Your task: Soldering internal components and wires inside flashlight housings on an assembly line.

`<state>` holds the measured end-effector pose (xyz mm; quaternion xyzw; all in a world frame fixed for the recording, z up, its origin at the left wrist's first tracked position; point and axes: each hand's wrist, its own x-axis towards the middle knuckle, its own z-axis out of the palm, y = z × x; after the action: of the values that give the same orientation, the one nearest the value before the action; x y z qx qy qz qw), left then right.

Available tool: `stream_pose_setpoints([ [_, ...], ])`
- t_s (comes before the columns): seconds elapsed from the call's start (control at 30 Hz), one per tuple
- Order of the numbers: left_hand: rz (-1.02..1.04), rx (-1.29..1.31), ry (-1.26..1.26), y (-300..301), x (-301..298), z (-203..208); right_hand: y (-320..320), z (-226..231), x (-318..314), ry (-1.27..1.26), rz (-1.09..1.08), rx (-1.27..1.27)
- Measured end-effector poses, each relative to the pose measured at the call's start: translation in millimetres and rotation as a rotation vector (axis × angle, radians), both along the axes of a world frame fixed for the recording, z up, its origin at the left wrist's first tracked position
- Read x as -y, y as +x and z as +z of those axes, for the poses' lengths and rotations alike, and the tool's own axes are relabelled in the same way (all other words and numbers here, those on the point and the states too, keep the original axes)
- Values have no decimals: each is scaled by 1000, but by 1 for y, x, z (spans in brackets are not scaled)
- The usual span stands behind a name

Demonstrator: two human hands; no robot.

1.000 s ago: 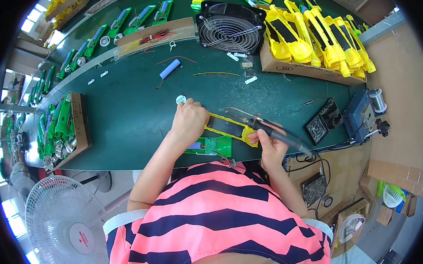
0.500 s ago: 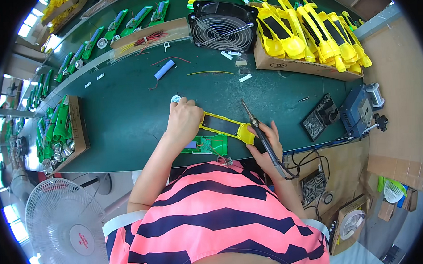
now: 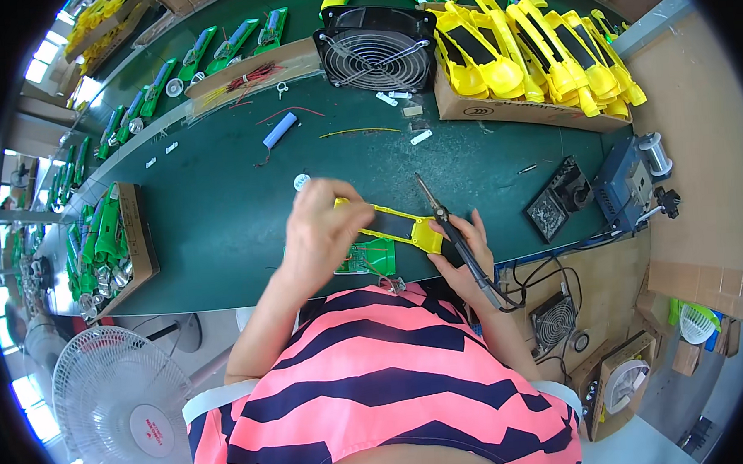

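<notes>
My right hand [image 3: 477, 248] is closed around a soldering iron [image 3: 457, 238], its tip pointing away from me. The thumb and fingers of that hand also sit at the wide end of a yellow plastic casing [image 3: 426, 235] with a dark panel in it. Over the narrow end of this casing is my left hand [image 3: 323, 234], fingers curled together in a pinch; what they hold, if anything, is hidden. Beneath, near the table edge, lies a green housing [image 3: 381, 255] with a circuit board and red wires, partly covered by the left hand. A small white disc [image 3: 302, 182] lies just beyond.
Beyond lie a blue cylindrical battery [image 3: 280, 131] and a yellow wire [image 3: 359, 132]. A black fan [image 3: 376, 53] and a carton [image 3: 499, 114] of yellow casings stand at the back. Soldering station [image 3: 622, 184] and iron stand [image 3: 559, 199] are right; a box [image 3: 146, 233] of green housings, left.
My left hand has left the far side of the casing's narrow end and moved right and nearer, over the casing. The right hand keeps its hold on the soldering iron. The view shifted slightly.
</notes>
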<state>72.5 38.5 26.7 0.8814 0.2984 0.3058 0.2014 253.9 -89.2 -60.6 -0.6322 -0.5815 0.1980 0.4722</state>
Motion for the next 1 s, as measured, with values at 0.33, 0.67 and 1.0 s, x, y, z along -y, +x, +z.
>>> stream_pose_setpoints([
  [0.33,-89,-137,108,-10,31,-52,-2,3,-8,12,26,-45],
  [0.67,134,-435,51,10,17,-54,-6,10,-36,-29,212,-175],
  [1.0,96,-365,-42,11,17,-56,27,19,-20,208,95,-143],
])
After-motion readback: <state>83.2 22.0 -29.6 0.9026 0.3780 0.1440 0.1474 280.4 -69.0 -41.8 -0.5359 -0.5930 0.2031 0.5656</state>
